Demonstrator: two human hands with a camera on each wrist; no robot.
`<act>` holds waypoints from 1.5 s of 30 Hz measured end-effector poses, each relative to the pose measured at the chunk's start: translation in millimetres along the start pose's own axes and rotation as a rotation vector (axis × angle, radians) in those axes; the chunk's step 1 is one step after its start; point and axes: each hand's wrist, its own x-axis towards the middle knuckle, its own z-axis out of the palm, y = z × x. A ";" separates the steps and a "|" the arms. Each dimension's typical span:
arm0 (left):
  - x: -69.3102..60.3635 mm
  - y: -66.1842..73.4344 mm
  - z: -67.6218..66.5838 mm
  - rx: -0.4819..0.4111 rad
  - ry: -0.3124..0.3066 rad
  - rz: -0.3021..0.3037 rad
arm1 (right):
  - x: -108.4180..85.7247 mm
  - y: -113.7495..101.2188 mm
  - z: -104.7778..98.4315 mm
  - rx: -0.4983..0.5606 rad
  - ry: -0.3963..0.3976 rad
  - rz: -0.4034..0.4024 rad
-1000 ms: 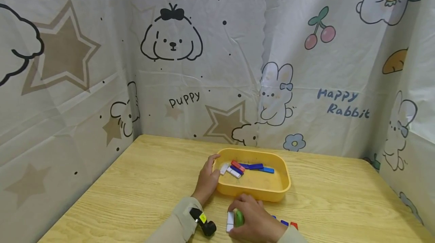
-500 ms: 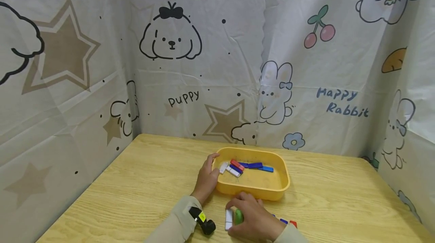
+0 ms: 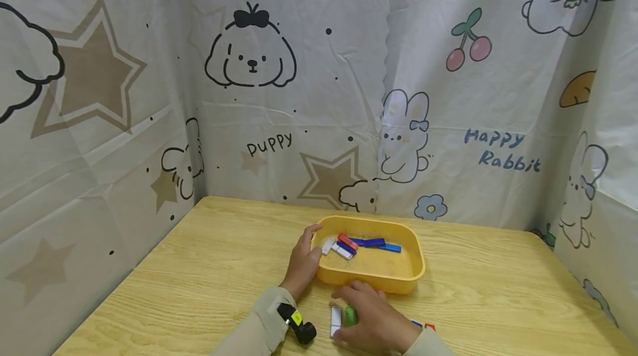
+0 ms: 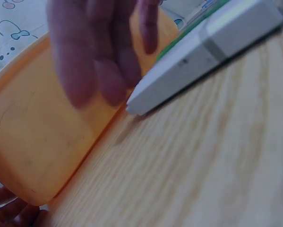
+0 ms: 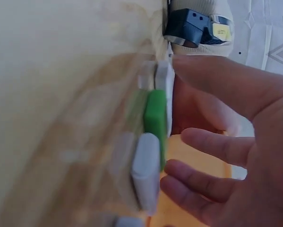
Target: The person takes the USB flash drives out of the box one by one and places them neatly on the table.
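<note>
My left hand point(image 3: 304, 262) grips the left rim of a yellow plastic bin point(image 3: 364, 279). In front of the bin, my right hand point(image 3: 371, 314) hovers low over the table, thumb and fingers spread apart. Beneath its fingers lies a white stick-shaped piece point(image 3: 336, 321) with a grey band across it, seen close up in the left wrist view. Just right of that is a green piece point(image 3: 350, 316), partly covered by the hand. In the right wrist view, another white piece point(image 5: 146, 172) stands beside the green one. Whether the thumb touches the first white piece, I cannot tell.
Inside the bin lie several small sticks: white, red point(image 3: 348, 242), dark blue point(image 3: 374, 243) and light blue. A blue piece point(image 3: 416, 324) and a red piece point(image 3: 430, 326) lie right of my right hand. Printed cloth point(image 3: 299, 96) walls in the wooden table point(image 3: 224, 256).
The right forefinger has lifted off the far end of the white piece, and the hand's grasp has widened. The left hand and the bin have stayed in place.
</note>
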 end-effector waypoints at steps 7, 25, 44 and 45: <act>1.3 0.4 -0.9 -0.002 0.007 0.020 | -1.4 -0.4 -16.4 0.108 0.124 -0.157; 1.8 1.4 -4.2 -0.019 -0.011 0.010 | 0.5 21.0 -42.1 0.167 0.431 -0.077; 0.8 1.4 -1.9 -0.016 0.002 0.016 | 31.3 90.4 -74.7 -0.097 0.434 0.040; 0.8 0.9 -1.6 -0.014 0.000 0.014 | 33.3 91.8 -74.8 -0.107 0.422 0.052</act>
